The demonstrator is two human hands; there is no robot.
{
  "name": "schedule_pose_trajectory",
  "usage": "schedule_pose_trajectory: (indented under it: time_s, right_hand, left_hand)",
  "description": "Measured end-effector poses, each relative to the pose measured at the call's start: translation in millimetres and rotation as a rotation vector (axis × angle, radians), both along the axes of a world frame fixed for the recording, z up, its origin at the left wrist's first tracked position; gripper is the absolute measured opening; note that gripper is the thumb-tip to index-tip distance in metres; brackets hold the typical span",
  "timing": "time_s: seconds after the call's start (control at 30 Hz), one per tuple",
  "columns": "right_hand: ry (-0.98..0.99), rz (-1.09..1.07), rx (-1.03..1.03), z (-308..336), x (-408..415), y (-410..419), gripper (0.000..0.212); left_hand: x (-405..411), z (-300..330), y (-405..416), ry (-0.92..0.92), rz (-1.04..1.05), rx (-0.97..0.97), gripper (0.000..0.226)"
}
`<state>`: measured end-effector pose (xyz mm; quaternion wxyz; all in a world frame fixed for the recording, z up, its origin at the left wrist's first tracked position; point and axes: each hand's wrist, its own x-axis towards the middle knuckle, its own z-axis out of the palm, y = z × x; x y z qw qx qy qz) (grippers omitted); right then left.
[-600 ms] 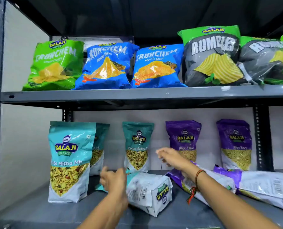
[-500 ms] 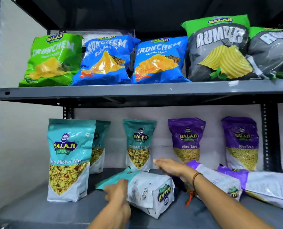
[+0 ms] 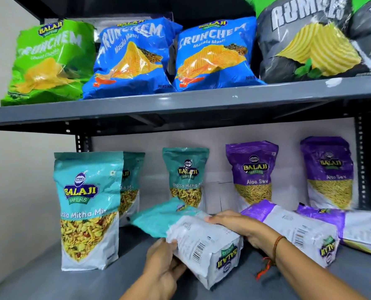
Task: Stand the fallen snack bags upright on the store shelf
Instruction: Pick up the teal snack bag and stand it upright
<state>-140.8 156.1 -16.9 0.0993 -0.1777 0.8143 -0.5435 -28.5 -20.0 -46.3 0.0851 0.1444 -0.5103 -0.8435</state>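
A fallen teal-and-white snack bag (image 3: pixel 193 239) lies on its back on the lower shelf (image 3: pixel 50 282), its base toward me. My left hand (image 3: pixel 162 265) grips its near left side. My right hand (image 3: pixel 240 228) lies over its upper right side, fingers curled on the bag. Two purple-and-white bags lie fallen to the right: one purple bag (image 3: pixel 299 230) just beyond my right wrist, the other purple bag (image 3: pixel 357 228) at the frame's edge. Upright teal bags (image 3: pixel 87 208) and upright purple bags (image 3: pixel 252 176) stand behind.
The upper shelf (image 3: pixel 180 105) hangs low over the work space and carries green, blue and grey chip bags (image 3: pixel 210 55). A dark perforated post (image 3: pixel 364 165) stands at the back right. Bare grey shelf surface shows in front of the standing teal bag.
Both hands have closed onto the fallen teal bag; earlier they hovered above and beside it. The camera has moved closer to the shelf.
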Motion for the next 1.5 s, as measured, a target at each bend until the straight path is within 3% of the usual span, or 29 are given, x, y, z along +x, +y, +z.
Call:
schedule_pose_trajectory:
  time_s: [0.1,0.37,0.53,0.6,0.7,0.8,0.97,1.07,1.2,1.27,1.37,1.5]
  right_hand:
    - [0.107,-0.012,-0.243,-1.0,2.2,-1.6,0.013]
    - [0.597,-0.175,-0.457,2.7,1.5,-23.4,0.032]
    - [0.634,-0.233,-0.281,-27.6,1.4,-31.4,0.036]
    - [0.685,-0.354,-0.243,-28.3,8.5,-33.6,0.04]
    - [0.758,-0.526,-0.232,-27.6,29.8,-38.3,0.041]
    - [0.654,-0.357,-0.193,-42.7,56.8,-50.5,0.033]
    - [0.473,-0.172,0.088,-55.3,72.4,-66.9,0.081]
    - [0.401,-0.178,0.044,-50.3,70.2,-65.3,0.096]
    - [0.265,-0.107,-0.063,-46.1,62.1,-65.7,0.136]
    - [0.249,-0.136,-0.149,-45.6,53.7,-68.4,0.128]
    - [0.241,-0.166,-0.251,-45.8,38.4,-62.8,0.078]
    - [0.135,-0.044,-0.342,-40.6,24.0,-42.6,0.054]
  left_hand:
    - [-8.4,13.0,-10.1,0.118,-0.017,-0.104,0.032]
    - [-48.9,36.0,-38.1,0.474,-0.062,-0.269,0.03]
    - [-72.1,0.4,-63.9,0.401,-0.124,-0.31,0.029]
    - [-77.8,-0.1,-71.6,0.382,-0.18,-0.314,0.028]
    - [-80.8,5.2,-78.8,0.354,-0.242,-0.157,0.03]
    - [-85.5,1.4,-82.6,0.233,-0.203,-0.122,0.043]
    - [-82.4,-5.0,-74.5,0.046,-0.282,-0.453,0.045]
    - [-78.6,-2.5,-85.0,0.068,-0.268,-0.558,0.03]
    - [-70.8,-3.9,-84.7,0.137,-0.34,-0.659,0.014]
    - [-66.5,-7.6,-76.5,0.188,-0.397,-0.677,0.013]
    - [-63.7,-7.5,-72.6,0.248,-0.379,-0.664,0.012]
    - [-75.7,-3.7,-90.2,0.258,-0.202,-0.46,0.051]
